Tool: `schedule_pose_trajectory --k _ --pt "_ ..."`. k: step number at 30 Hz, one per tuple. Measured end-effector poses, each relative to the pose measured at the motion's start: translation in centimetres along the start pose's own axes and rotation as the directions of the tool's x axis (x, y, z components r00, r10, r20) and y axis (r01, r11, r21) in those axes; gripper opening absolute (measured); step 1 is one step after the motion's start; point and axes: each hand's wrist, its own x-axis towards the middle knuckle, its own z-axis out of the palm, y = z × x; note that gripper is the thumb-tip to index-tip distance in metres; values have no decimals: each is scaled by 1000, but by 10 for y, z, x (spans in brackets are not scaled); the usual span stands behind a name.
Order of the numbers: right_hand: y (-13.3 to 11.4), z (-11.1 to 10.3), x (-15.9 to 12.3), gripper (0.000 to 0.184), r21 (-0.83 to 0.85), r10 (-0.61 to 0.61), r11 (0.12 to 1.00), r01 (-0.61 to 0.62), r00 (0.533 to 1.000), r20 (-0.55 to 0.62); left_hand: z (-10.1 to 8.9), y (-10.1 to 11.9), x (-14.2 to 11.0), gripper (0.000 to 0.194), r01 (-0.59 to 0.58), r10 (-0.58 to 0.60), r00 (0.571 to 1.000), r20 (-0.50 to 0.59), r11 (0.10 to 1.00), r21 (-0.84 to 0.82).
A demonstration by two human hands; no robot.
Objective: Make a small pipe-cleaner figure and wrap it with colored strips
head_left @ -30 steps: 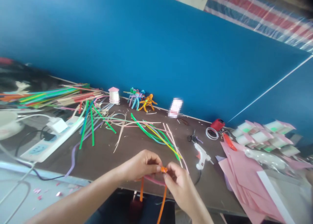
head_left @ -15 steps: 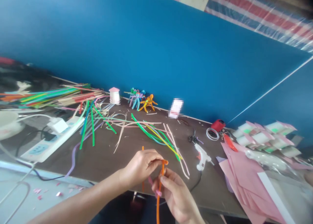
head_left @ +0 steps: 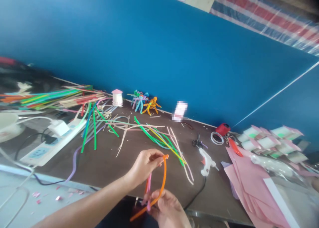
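- Over the near edge of the brown table point(head_left: 112, 168), I have the orange stem point(head_left: 164, 176) up in the air between my two hands.
- My left hand point(head_left: 146, 165) pinches its bunched end point(head_left: 165, 157) between thumb and fingertips, the bunch poking out just past them.
- My right hand point(head_left: 170, 208) is lower, the stem crossing its fingers; I cannot tell whether they press on it or merely guide it.
- A pink stem point(head_left: 149, 181) hangs from below my left hand down to my right fingers.
- For a neat bend, I judge it best to hold the pinch firm and close to the bunch, guide the loose length lightly, and keep the pink stem from snagging it.
- The orange stem's long axis is a curve: down from the bunch, bowing right, then sweeping lower left, its loose tip pointing left and towards me.
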Motion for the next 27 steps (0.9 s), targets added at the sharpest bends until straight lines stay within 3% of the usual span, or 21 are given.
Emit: schedule_pose_trajectory --k 3,8,11,13,17,23,27 --pt "-1 11 -1 26 54 -48 997 49 999 -13 3 -5 -2 22 -197 198 980 7 971 137" --pt "-3 25 -3 26 -89 -77 994 67 990 -115 -5 -16 -2 18 -543 536 833 137 746 386" --pt "-2 20 -2 25 -111 -134 987 116 977 -165 -14 -16 0 18 -635 636 741 214 561 530" --pt "1 13 0 23 -135 -246 966 222 947 -206 -18 -14 1 16 -645 669 710 220 493 584" --pt "13 0 6 19 -107 -360 933 344 885 -296 -17 -10 3 16 -626 689 700 190 464 627" --pt "14 0 8 24 71 -136 985 156 962 -238 -13 -9 7 18 -576 636 755 160 527 625" --pt "-5 12 8 25 86 -172 976 201 949 -263 -9 -7 7 22 -553 591 789 165 569 609"
